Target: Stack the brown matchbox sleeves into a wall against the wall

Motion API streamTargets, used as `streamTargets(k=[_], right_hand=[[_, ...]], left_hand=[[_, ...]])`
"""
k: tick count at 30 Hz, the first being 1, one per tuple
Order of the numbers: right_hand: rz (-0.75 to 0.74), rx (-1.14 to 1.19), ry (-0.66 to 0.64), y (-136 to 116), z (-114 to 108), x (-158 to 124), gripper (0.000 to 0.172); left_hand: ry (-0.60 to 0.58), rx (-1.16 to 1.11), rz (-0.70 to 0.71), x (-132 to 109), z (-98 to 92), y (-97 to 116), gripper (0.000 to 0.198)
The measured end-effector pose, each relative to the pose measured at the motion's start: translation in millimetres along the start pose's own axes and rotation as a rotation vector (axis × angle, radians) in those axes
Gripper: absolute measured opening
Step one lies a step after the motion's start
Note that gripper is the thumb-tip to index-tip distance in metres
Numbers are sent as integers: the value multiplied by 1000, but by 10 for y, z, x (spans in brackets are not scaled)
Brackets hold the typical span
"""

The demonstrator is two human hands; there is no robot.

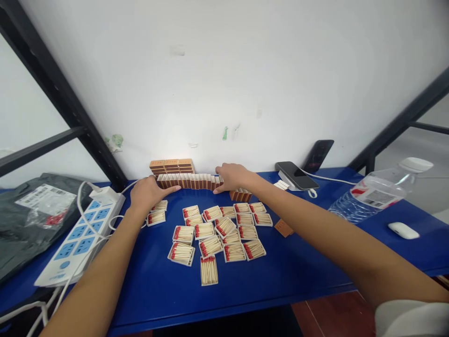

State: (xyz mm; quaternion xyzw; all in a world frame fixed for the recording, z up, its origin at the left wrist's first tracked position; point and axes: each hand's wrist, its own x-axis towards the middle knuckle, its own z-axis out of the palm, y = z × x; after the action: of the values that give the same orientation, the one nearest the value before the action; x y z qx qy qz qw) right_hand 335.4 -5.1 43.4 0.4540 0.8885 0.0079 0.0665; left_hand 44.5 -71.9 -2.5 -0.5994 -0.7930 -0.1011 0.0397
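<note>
A long row of brown matchbox sleeves [191, 180] stands on edge near the back of the blue table [157, 281]. My left hand [149, 193] presses against the row's left end, fingers together. My right hand [233, 177] presses against its right end, fingers curled over it. Behind the row sits a stack of orange matchboxes [171, 165]. In front lie several open white trays of red-tipped matches [217, 234]. A few more sleeves [241, 194] stand just under my right wrist.
A white and blue power strip [82, 238] with cables lies at the left beside a grey plastic bag [28, 220]. Two phones [296, 174] rest by the wall at the right. A water bottle [375, 194] lies on its side next to a white mouse [403, 230]. A loose orange sleeve [283, 228] lies flat.
</note>
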Motion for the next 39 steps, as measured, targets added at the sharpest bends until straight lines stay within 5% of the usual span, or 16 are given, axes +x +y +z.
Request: streamTargets(k=[14,20,24,28,34,39], right_hand=[[0,-45,72,2,159,246,49],[-15,-15,75,40,128,227,54],[24,73,66,287,-21,115,72],[77,166,28,713,-94,52,55],[96,111,-77,1054,196,92,61],[57,105,-107,1031,395,93,32]], left_hand=[[3,-14,-46,-1,14,-2,97],[-23,-20,-54,19,2,-64,95],[-37,-9,-69,20,-7,-86,94],[-45,-2,-75,14,-17,-84,91],[-66,17,-76,12,-38,-76,91],[-55,33,-63,15,-34,-82,92]])
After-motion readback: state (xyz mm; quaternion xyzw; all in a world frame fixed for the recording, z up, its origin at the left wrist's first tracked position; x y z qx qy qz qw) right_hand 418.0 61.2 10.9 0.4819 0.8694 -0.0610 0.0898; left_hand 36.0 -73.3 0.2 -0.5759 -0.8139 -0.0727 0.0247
